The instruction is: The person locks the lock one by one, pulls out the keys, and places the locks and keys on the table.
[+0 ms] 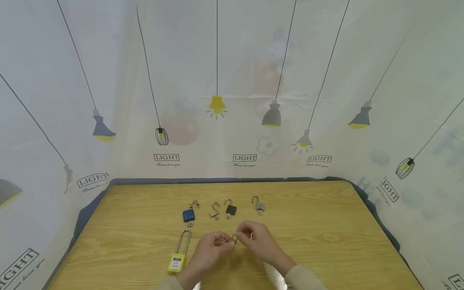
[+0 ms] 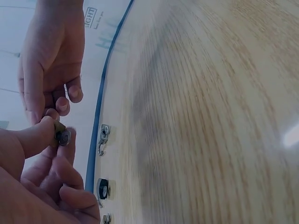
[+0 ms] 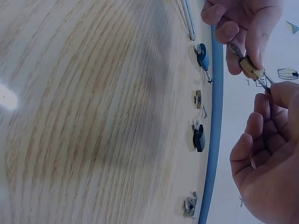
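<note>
Over the table's front middle, my left hand point(image 1: 210, 249) pinches the small brass body of a padlock point(image 3: 251, 68) between thumb and fingers. A key point(image 3: 235, 49) sticks out of the body's end, on the left hand's side. My right hand point(image 1: 260, 241) pinches the shackle point(image 3: 266, 82) at the opposite end between thumb and index finger, its other fingers loosely curled. The fingertips hide part of the shackle. To the left of the left hand lies a yellow padlock point(image 1: 176, 262) with a long shackle, both legs reaching its body.
Beyond the hands lie a blue padlock point(image 1: 188, 215), a small pale padlock point(image 1: 214, 213), a black padlock point(image 1: 231, 210) and a grey padlock point(image 1: 259, 206). Each has its shackle swung open and a key in its base. A lamp-patterned curtain point(image 1: 224, 137) surrounds the wooden table point(image 1: 344, 241).
</note>
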Available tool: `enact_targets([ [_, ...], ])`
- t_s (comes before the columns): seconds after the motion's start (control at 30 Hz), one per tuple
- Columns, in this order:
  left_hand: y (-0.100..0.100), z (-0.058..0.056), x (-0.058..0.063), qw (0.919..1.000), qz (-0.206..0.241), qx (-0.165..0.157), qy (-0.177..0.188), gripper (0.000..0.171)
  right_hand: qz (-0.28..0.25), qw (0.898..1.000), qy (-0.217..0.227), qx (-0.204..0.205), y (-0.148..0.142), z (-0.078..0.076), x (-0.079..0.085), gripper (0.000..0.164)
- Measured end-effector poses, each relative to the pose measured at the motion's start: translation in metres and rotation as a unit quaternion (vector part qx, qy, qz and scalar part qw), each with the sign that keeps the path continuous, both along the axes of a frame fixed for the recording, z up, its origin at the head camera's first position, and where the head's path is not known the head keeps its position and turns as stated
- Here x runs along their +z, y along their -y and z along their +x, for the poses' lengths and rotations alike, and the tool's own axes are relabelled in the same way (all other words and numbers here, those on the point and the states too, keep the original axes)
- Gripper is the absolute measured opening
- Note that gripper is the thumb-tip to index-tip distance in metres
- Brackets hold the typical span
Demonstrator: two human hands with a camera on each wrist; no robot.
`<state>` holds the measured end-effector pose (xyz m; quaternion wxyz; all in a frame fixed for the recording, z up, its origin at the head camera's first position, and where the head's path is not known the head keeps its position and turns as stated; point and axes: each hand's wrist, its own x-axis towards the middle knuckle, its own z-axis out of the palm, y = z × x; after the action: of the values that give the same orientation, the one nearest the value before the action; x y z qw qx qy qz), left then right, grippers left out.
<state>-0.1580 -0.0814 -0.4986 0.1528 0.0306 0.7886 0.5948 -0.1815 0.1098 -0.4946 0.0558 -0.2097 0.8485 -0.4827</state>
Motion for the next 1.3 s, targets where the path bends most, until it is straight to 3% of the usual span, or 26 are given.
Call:
enact_targets([
  [0.33, 0.000, 0.000, -0.006, 0.9999, 0.006, 0.015, -0.004, 0.027, -0.004, 1.000, -0.012, 0.002, 0.003, 0.000, 0.002, 0.016],
  [0.57, -0.002, 0.000, -0.010, 0.9995, -0.004, 0.030, -0.011, 0.025, -0.001, 1.000, -0.030, -0.007, 0.006, 0.000, 0.004, 0.007],
  [1.03, -0.006, 0.004, -0.009, 0.9986, 0.005, 0.050, -0.017, 0.023, 0.024, 0.998, -0.049, -0.009, 0.005, -0.003, 0.005, 0.005],
  [1.3, -0.010, 0.005, -0.007, 0.9969, 0.011, 0.076, -0.021, 0.021, 0.083, 0.988, -0.126, -0.023, 0.012, -0.001, 0.009, 0.009],
])
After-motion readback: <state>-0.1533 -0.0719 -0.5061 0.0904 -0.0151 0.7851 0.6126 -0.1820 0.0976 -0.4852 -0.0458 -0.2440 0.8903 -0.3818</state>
